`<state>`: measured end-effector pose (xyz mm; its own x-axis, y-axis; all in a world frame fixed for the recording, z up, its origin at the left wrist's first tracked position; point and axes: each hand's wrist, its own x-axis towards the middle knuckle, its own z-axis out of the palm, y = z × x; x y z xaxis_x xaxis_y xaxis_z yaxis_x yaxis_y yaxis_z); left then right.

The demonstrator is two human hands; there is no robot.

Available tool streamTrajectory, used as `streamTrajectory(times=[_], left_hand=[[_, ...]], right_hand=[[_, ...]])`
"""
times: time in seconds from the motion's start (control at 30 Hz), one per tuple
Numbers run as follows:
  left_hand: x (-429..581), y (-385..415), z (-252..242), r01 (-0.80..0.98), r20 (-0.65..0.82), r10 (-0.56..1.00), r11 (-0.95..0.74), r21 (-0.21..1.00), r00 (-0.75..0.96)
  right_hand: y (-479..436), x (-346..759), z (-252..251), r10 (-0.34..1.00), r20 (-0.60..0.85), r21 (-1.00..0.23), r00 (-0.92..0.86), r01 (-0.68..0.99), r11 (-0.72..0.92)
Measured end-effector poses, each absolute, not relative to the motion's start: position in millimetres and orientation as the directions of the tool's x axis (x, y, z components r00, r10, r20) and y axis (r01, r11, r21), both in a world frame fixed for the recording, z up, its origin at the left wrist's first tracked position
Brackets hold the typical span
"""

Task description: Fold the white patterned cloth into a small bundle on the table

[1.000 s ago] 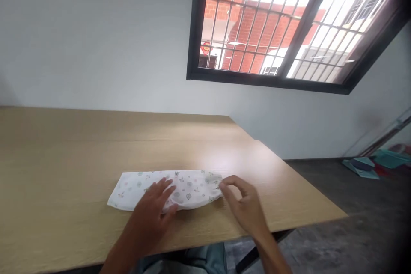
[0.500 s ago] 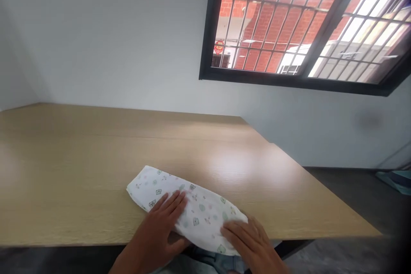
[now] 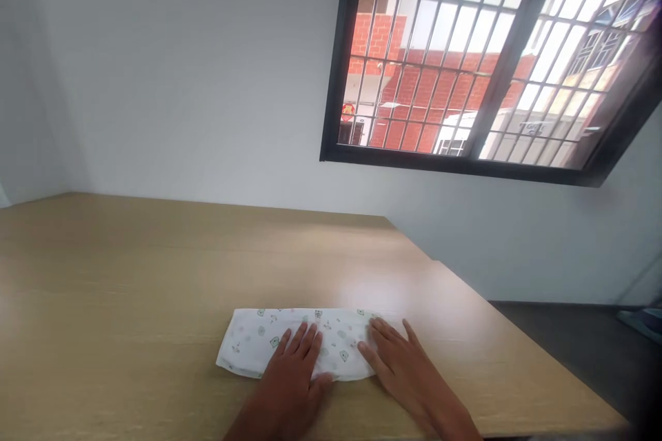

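A folded white cloth (image 3: 336,334) with a small green and pink animal print lies flat on the wooden table, its long side running left to right. My left hand (image 3: 297,372) rests palm down on its middle, fingers stretched out and the thumb near the cloth's front edge. On the cloth's right end lies my right hand (image 3: 396,358), flat with its fingers spread. The right end of the cloth is partly hidden under that hand.
The light wooden table (image 3: 155,275) stretches to a white wall (image 3: 196,69) at the back. Its right edge slants toward me. A dark-framed window (image 3: 414,162) with metal bars is above at the right. Grey floor (image 3: 558,331) lies beyond the table's right side.
The cloth has turned from slanting to lying straight and now sits wholly on the table, instead of its right end overhanging the front edge. Both hands moved with it. The view has tilted up.
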<state>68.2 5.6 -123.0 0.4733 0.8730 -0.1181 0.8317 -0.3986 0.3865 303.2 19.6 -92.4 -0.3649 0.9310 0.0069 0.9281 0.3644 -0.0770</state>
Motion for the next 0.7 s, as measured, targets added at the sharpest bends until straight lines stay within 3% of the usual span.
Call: streamTrajectory(times=[0.1, 0.23, 0.3, 0.5, 0.7], left_hand=[[73.1, 18.2, -119.6, 0.849, -0.115, 0.893, -0.366, 0.382, 0.436], [77.3, 41.3, -135.0, 0.852, 0.021, 0.888, -0.447, 0.273, 0.460], [77.0, 51.4, -151.0, 0.810, 0.038, 0.834, -0.545, 0.217, 0.551], [64.7, 52.3, -173.6, 0.745, 0.090, 0.776, -0.626, 0.230, 0.624], [62.4, 40.8, -158.1, 0.849, 0.048, 0.882, -0.466, 0.250, 0.470]], right_hand=[[27.9, 271.7, -86.1, 0.919, 0.083, -0.230, -0.386, 0.890, 0.394], [35.8, 222.2, -101.4, 0.911, 0.101, -0.671, -0.401, 0.648, 0.360], [42.1, 203.1, -114.7, 0.916, 0.055, -0.734, -0.397, 0.606, 0.307], [52.9, 195.9, -137.3, 0.857, 0.010, -0.528, -0.515, 0.725, 0.442], [49.8, 222.9, -134.3, 0.842, -0.011, -0.268, -0.539, 0.813, 0.517]])
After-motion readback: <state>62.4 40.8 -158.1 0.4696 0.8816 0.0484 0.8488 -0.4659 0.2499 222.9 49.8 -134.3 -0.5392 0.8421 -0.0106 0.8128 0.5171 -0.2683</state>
